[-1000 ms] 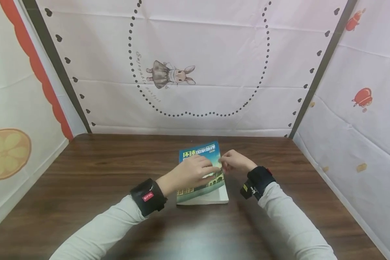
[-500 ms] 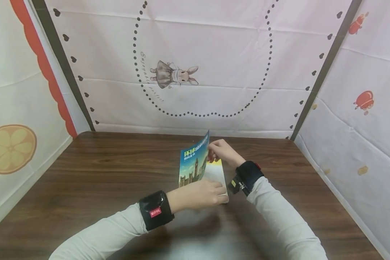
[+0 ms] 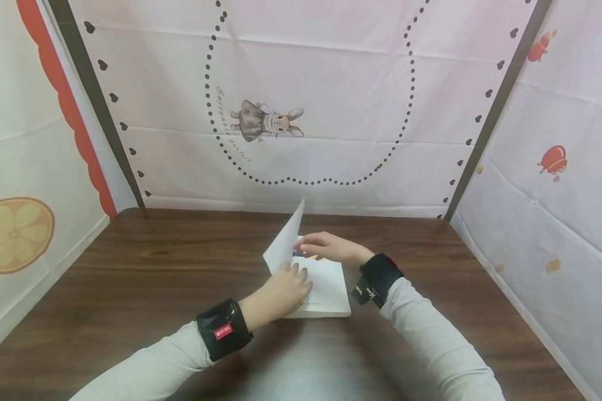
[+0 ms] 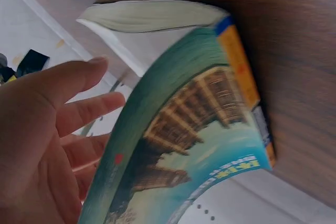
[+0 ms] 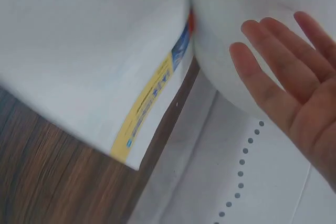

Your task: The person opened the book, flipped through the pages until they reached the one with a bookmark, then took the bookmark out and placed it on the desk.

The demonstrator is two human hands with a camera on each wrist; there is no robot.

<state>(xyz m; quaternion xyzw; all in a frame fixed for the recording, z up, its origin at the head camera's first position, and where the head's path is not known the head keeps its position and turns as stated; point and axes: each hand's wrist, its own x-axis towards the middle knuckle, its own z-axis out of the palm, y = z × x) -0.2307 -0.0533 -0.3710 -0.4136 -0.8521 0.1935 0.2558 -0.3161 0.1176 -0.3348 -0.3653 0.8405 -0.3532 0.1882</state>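
Observation:
A paperback book [image 3: 328, 287] lies on the table with its front cover [image 3: 285, 239] raised and swung to the left. White paper shows inside it, with a yellow-and-blue strip [image 5: 149, 100] near one edge. My left hand [image 3: 283, 289] is at the lower part of the cover; in the left wrist view its thumb and fingers [image 4: 73, 85] are spread loosely beside the cover's free edge, not pinching it. Over the book's upper part, my right hand [image 3: 333, 248] is close to the cover's inner side. The right wrist view shows its fingers [image 5: 286, 61] extended and holding nothing.
The dark wooden table [image 3: 190, 250] surrounds the book. White printed cloth [image 3: 341, 100] hangs behind the table's far edge, with more cloth at both sides. A black band with a small camera [image 3: 368, 284] is on the right wrist.
The book's cover has gone from lying nearly flat to standing up and leaning left. My right hand held its edge, then let go. My left hand moved down, then back left to the cover.

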